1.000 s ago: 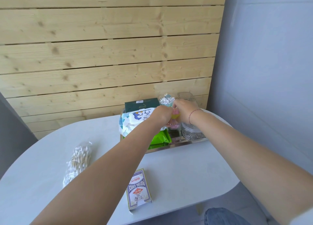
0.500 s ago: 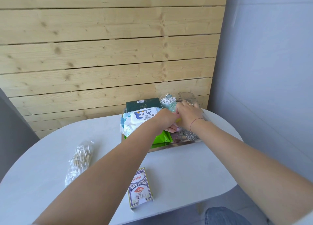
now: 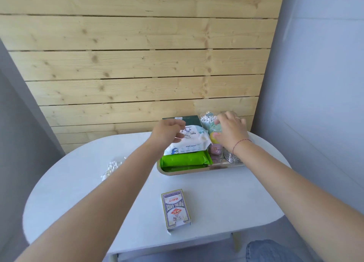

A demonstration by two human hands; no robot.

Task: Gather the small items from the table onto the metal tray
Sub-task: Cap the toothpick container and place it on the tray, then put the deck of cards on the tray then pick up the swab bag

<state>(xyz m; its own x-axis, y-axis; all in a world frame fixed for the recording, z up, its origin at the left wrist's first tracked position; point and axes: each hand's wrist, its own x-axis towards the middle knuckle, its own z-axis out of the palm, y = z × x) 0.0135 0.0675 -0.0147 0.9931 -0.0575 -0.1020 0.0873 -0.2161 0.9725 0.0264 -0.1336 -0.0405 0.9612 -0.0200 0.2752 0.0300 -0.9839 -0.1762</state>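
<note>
Head view: both hands over metal tray (image 3: 189, 172), left hand (image 3: 169, 132) loosely curled, right hand (image 3: 231, 130) spread, empty.

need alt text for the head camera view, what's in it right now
Two bare hands, left hand and right hand, reach over a metal tray crowded with packets and jars on a white table. A playing card box and a bag of cotton swabs lie outside the tray.

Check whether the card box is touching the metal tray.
Apart. The head view shows bare white table between the card box, which lies near the front edge, and the metal tray farther back.
</note>
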